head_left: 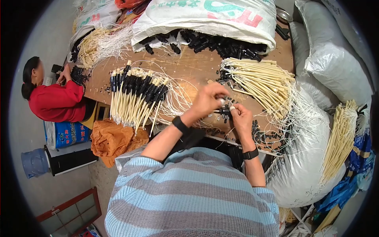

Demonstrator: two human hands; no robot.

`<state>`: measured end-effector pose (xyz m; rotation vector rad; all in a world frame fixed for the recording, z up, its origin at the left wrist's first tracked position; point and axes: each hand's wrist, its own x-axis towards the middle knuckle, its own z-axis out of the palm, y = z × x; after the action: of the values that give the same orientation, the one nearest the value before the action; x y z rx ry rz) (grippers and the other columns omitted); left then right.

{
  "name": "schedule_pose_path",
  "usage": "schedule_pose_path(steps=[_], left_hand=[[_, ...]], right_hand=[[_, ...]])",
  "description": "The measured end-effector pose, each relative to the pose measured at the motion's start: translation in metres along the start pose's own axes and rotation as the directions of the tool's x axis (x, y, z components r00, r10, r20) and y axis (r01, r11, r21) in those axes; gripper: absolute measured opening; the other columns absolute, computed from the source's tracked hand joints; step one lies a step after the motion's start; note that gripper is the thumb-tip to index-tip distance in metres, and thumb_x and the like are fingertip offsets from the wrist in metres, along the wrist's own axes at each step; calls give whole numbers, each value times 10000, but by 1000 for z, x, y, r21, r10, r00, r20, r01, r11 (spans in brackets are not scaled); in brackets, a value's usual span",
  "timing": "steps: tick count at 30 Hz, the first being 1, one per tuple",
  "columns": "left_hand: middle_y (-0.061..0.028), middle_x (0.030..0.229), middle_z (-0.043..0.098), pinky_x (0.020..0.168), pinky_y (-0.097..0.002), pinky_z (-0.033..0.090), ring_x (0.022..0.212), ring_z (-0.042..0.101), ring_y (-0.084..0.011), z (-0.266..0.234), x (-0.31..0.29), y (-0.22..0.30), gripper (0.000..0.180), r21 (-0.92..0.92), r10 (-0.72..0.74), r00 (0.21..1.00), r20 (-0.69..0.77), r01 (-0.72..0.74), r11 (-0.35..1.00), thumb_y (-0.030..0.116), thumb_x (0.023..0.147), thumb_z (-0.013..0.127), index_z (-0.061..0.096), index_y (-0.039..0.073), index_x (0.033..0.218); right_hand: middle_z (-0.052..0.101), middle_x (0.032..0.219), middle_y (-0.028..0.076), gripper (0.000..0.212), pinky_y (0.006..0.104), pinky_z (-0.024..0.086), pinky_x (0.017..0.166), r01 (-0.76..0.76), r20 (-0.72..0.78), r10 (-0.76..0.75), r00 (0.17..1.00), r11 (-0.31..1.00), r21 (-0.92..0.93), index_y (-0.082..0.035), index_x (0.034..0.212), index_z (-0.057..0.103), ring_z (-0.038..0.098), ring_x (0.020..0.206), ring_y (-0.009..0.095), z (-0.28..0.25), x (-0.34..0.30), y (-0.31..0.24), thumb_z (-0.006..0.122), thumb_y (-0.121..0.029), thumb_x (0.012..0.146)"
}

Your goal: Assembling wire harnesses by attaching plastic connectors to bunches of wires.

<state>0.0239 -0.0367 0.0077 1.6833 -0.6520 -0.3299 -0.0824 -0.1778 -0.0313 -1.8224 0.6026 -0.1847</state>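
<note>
My left hand [208, 100] is at the middle of the brown table, thumb and fingers pinched together; whatever small thing they hold is too tiny to name. Close beside it, my right hand [241, 118] pinches what looks like a thin white cord [231, 106]. Small black plastic pieces [225, 112] lie under and around the fingers. Left of my hands rests a bundle of pale sticks fitted with black sleeves [138, 89], their white cords [177, 96] trailing toward my left wrist. To the right lies a fan of bare pale sticks [260, 83] with white cords.
A white woven sack [205, 15] at the back spills black plastic parts [221, 45]. Full white sacks [331, 55] crowd the right side, with another stick bundle [340, 138]. At the left, a person in red [57, 98] works at the table. An orange bag [112, 138] hangs near the edge.
</note>
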Motion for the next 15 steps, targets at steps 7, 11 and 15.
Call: schedule_pose_path(steps=[7, 11, 15], left_hand=[[-100, 871, 652, 735, -325, 502, 825, 635, -248, 14, -23, 3, 253, 140, 267, 963, 29, -268, 953, -79, 665, 608, 711, 28, 870], [-37, 813, 659, 655, -252, 488, 726, 610, -128, 9, -28, -4, 254, -2, -6, 998, -59, 6, 1000, -93, 698, 567, 699, 4, 891], [-10, 785, 651, 627, -203, 475, 671, 573, -45, 8, -26, 2, 203, -89, -306, 950, -53, 301, 949, -79, 730, 573, 676, -24, 897]], right_hand=[[610, 635, 123, 146, 341, 437, 527, 241, -8, -241, 970, 970, 27, -56, 932, 677, 571, 522, 220, 10, -4, -7, 607, -115, 818], [643, 709, 106, 151, 361, 458, 502, 427, -87, -504, 859, 802, -418, -83, 955, 664, 607, 558, 293, 10, -10, -18, 606, -120, 821], [652, 765, 104, 143, 359, 475, 503, 534, -11, -655, 756, 626, -569, -90, 964, 654, 634, 602, 284, 13, -18, -25, 603, -105, 831]])
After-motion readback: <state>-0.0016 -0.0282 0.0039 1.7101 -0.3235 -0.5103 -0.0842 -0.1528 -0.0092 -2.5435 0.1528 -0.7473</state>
